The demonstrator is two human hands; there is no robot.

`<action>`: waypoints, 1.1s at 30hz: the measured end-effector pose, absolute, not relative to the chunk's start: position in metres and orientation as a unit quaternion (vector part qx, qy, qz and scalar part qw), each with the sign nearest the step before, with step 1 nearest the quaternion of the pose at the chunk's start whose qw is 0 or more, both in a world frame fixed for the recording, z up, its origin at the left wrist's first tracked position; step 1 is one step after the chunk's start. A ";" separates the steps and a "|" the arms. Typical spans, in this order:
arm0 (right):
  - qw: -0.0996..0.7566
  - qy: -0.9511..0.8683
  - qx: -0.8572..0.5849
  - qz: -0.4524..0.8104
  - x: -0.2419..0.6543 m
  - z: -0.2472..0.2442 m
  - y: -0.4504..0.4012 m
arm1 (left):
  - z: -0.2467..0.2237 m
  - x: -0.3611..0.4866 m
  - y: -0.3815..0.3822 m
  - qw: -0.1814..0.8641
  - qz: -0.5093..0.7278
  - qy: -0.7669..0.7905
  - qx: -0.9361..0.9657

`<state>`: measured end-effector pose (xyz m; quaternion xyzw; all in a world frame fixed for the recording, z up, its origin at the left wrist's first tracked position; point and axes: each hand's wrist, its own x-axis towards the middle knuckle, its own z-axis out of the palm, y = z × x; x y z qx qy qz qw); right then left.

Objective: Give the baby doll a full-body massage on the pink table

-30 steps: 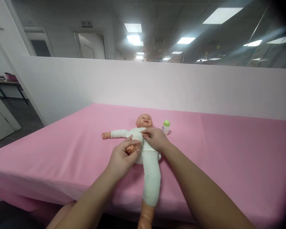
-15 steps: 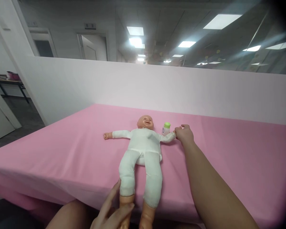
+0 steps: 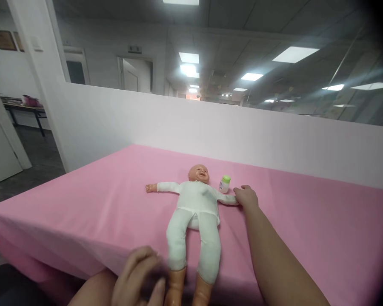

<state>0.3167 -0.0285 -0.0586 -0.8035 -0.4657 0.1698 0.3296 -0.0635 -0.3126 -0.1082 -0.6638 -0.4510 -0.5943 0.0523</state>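
As the doll [image 3: 197,198] stretches away headfirst, left hand [image 3: 134,276] gapes, right hand [image 3: 248,198] grips it.

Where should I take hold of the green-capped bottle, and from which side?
Probably best: grip the bottle by its pale body, below the green cap, coming from the right. It stands cap up; the doll's head is to its left, and the doll's arm lies along its near side.
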 end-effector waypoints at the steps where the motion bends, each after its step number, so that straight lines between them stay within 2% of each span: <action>1: 0.332 -0.472 -0.801 0.160 0.312 -0.056 -0.030 | -0.089 -0.065 -0.298 0.033 -0.590 -0.449 -0.670; 6: 0.343 -0.521 -0.772 0.116 0.280 -0.046 -0.039 | 0.007 -0.066 -0.186 -0.047 -0.622 -0.542 -0.563; 9: 0.342 -0.550 -0.756 0.097 0.265 -0.051 -0.042 | 0.030 -0.071 -0.117 -0.079 -0.581 -0.569 -0.576; 14: 0.330 -0.561 -0.756 0.070 0.259 -0.063 -0.034 | 0.003 -0.097 -0.056 -0.057 -0.465 -0.616 -0.633; 19: 0.327 -0.553 -0.766 0.023 0.260 -0.059 -0.033 | -0.028 -0.129 -0.037 -0.126 -0.389 -0.674 -0.616; 24: 0.414 -0.542 -0.731 0.010 0.263 -0.046 -0.048 | -0.024 -0.138 -0.031 -0.224 -0.272 -0.716 -0.603; 29: 0.534 -0.530 -0.656 0.058 0.252 -0.014 -0.089 | -0.016 -0.135 -0.038 -0.187 -0.171 -0.701 -0.667; 33: 0.510 -0.619 -0.587 0.110 0.226 -0.012 -0.164 | -0.015 -0.134 -0.040 -0.132 -0.083 -0.731 -0.664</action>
